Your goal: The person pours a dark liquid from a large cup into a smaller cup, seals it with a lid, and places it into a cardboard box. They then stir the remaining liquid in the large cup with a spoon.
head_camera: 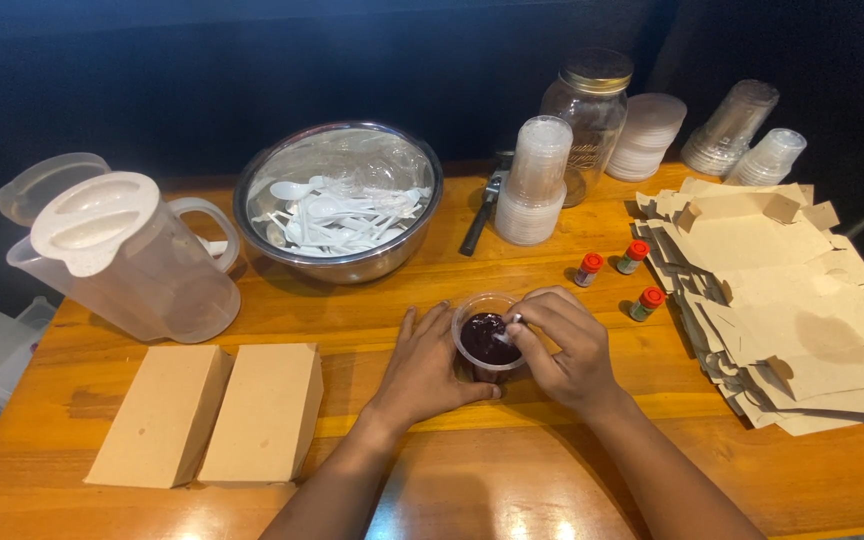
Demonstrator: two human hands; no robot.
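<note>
A small clear cup (488, 340) of dark red jam sat at table centre as my left hand (430, 368) cupped it and my right hand (564, 345) pinched a white spoon (508, 328) into it. Lids (532, 180) at twelve o'clock, paper bags (782, 300) at three: cup filled, unlidded, unpacked.

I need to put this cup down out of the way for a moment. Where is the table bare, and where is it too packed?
Bare wood lies between the metal bowl and the left hand, and along the near edge right of the two brown boxes. The right is crowded: the paper bag pile, three small red-capped bottles, stacked lids.
</note>
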